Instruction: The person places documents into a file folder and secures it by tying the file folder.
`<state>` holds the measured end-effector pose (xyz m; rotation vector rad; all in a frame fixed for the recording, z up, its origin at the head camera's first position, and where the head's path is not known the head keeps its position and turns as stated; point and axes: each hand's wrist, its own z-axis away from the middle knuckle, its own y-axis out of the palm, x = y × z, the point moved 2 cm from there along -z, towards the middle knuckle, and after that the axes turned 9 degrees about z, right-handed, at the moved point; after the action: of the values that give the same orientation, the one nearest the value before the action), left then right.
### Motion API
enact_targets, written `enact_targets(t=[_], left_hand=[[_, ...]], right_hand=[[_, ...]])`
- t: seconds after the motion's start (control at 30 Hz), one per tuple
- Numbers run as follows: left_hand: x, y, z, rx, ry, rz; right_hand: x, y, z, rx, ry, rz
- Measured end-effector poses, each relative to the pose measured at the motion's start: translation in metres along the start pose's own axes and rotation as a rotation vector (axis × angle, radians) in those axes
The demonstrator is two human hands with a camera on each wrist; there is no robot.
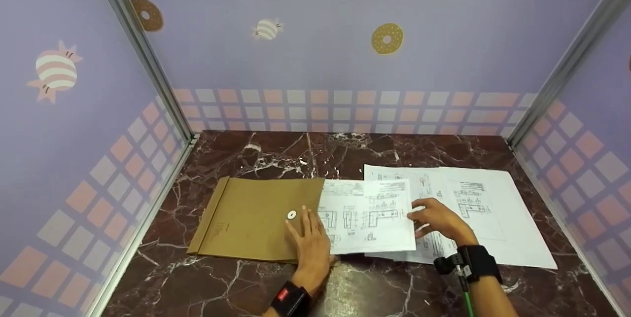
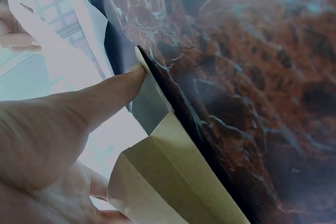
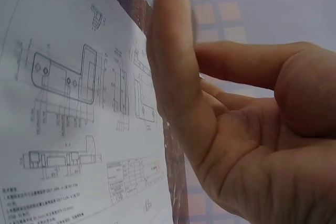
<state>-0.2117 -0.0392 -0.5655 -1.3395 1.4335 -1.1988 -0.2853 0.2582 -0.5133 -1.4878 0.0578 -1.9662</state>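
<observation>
A brown paper file envelope point(image 1: 261, 198) lies with its mouth facing right. My left hand point(image 1: 313, 245) rests on it near the mouth with its fingers extended over the top face. In the left wrist view, the thumb point(image 2: 118, 90) presses the lower lip, and the mouth gapes. White sheets with printed technical drawings point(image 1: 367, 238) reach into the mouth, their left part hidden inside. At their right edge, my right hand point(image 1: 438, 218) holds the sheets with curled fingers and thumb. The right wrist view shows this hand point(image 3: 226, 108) close over printed paper, its fingertips partly hidden behind the thumb.
Another spread of drawing sheets point(image 1: 517, 218) lies to the right, partly under the right hand and the held sheets. The dark red marbled tabletop point(image 1: 197, 287) is bounded by a patterned back wall point(image 1: 296, 70) and side walls with metal corner posts point(image 1: 547, 75).
</observation>
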Motion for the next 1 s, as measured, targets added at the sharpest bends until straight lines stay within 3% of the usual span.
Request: enact_targets(t=[0.37,0.6,1.0], left_hand=[[-0.001,0.001,0.002,-0.075,0.004,0.059],[0.000,0.002,0.002,-0.048,-0.002,0.040],[0.000,0.003,0.003,-0.051,-0.015,0.043]], right_hand=[[0.004,0.012,-0.008,-0.007,-0.067,-0.057],[0.007,0.029,-0.019,-0.057,-0.132,-0.090],[0.014,0.049,-0.030,-0.097,-0.149,-0.107]])
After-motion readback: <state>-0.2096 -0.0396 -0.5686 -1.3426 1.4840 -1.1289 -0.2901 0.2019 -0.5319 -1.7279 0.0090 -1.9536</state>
